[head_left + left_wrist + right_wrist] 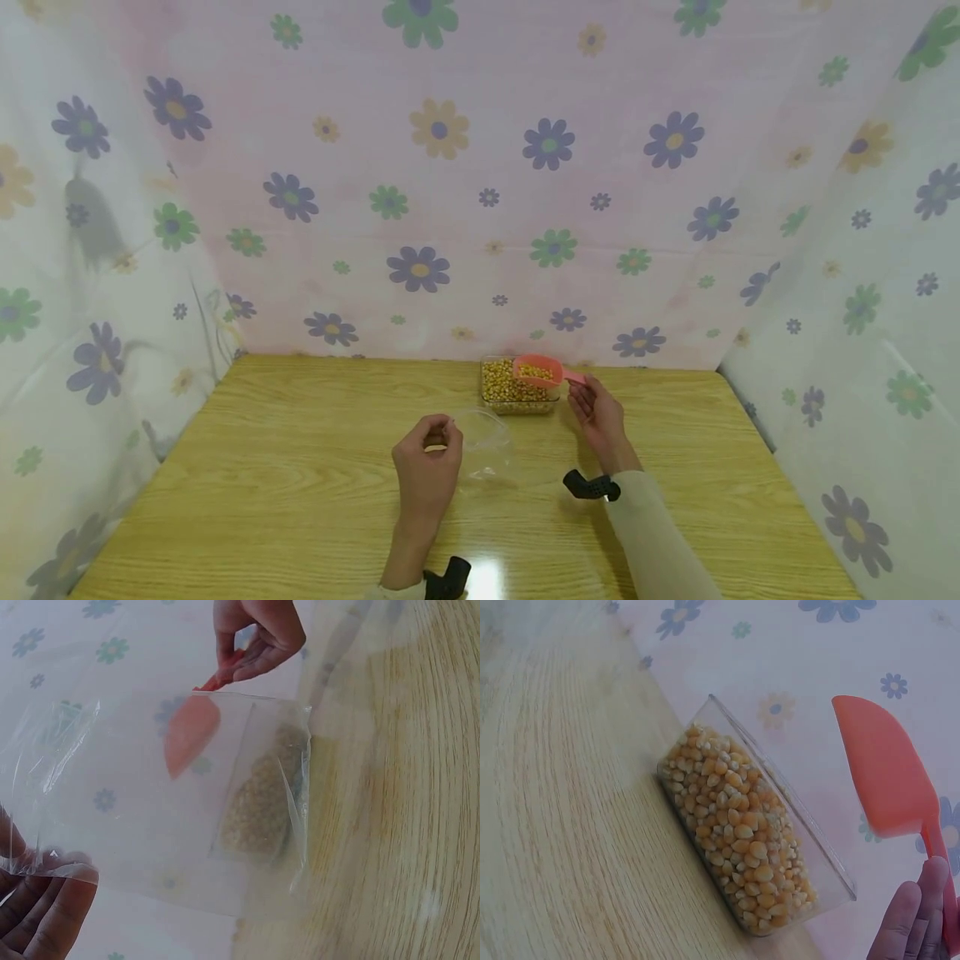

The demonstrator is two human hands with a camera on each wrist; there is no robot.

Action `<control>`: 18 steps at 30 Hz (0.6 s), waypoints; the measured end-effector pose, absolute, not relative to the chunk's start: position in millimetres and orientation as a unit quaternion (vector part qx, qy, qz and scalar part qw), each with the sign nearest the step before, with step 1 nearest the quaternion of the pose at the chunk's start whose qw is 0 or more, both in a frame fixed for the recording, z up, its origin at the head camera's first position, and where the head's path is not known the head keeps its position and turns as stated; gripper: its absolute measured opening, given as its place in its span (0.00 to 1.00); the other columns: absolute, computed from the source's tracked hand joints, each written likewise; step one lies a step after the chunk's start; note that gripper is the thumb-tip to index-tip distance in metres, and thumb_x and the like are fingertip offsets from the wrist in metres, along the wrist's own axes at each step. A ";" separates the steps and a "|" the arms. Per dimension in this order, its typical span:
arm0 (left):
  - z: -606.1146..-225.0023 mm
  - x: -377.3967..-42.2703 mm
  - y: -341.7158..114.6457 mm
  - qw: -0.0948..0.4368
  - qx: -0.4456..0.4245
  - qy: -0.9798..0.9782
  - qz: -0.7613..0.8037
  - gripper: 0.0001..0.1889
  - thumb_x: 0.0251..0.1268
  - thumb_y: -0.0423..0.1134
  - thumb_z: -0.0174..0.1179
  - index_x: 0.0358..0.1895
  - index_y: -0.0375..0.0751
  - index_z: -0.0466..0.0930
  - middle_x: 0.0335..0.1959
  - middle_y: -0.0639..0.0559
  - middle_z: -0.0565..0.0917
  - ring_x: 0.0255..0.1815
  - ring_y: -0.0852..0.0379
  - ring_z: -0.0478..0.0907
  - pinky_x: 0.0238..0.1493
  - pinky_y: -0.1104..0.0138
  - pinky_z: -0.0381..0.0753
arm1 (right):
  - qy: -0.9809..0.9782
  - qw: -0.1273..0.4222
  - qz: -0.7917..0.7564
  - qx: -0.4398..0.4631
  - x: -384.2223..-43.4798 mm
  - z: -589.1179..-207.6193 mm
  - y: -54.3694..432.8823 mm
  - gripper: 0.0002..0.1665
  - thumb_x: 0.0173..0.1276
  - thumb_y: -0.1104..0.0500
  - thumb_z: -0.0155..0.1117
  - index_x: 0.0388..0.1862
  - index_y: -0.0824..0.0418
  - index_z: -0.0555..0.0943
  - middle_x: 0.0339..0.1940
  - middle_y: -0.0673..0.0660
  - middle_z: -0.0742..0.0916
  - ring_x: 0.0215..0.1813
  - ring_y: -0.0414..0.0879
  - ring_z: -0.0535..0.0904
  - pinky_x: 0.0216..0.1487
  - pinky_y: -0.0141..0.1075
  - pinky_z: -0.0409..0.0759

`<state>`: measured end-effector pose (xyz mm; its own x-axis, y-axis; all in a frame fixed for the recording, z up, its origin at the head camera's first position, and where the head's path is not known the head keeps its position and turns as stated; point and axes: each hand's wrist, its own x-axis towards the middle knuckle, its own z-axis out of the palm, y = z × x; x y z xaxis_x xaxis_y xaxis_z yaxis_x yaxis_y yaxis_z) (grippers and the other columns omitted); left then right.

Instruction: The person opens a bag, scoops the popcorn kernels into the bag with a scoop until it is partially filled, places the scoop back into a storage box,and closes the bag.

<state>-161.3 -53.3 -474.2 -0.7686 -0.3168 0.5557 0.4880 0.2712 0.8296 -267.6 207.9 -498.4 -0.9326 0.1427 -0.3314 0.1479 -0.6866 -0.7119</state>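
Note:
My right hand (pixel 600 419) grips the handle of a red scoop (pixel 889 769), raised over a clear container (pixel 520 408). Corn kernels (pixel 536 372) lie in the scoop's bowl in the head view. More corn kernels (pixel 731 825) fill much of the container, which stands on the table. With thumb and fingers my left hand (pixel 429 462) pinches the edge of a clear plastic bag (pixel 161 847). The bag hangs to the right of that hand, in front of the container. Through its film the left wrist view shows the scoop and the container.
The wooden table (pixel 300 467) reaches back to a flowered cloth (pixel 465 208) hanging behind it. More of this cloth hangs along the left and right sides. Black wrist mounts (pixel 592 485) sit on both forearms. The container stands near the table's back edge.

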 end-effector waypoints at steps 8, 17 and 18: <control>-475.6 -161.2 -52.5 0.337 -0.056 -0.726 -0.597 0.05 0.64 0.22 0.63 0.33 0.33 0.87 0.23 0.49 0.84 0.23 0.55 0.82 0.21 0.75 0.81 | 0.394 0.006 -0.902 0.174 -259.2 -493.5 205.0 0.17 0.82 0.55 0.52 0.36 0.57 0.86 0.25 0.50 0.90 0.29 0.38 0.86 0.39 0.28 0.86; -475.1 -159.8 -53.5 0.331 -0.037 -0.739 -0.585 0.06 0.66 0.24 0.61 0.34 0.34 0.86 0.22 0.49 0.83 0.22 0.59 0.82 0.20 0.74 0.81 | 0.388 0.013 -0.907 0.160 -244.4 -482.8 197.1 0.17 0.82 0.55 0.53 0.36 0.55 0.85 0.27 0.51 0.90 0.29 0.38 0.86 0.39 0.28 0.86; -473.9 -159.2 -53.6 0.331 -0.031 -0.742 -0.583 0.06 0.66 0.24 0.61 0.34 0.33 0.86 0.22 0.49 0.83 0.22 0.59 0.81 0.20 0.74 0.81 | 0.386 0.016 -0.909 0.157 -242.8 -481.3 196.1 0.17 0.82 0.55 0.53 0.35 0.56 0.85 0.26 0.51 0.90 0.29 0.38 0.86 0.39 0.28 0.86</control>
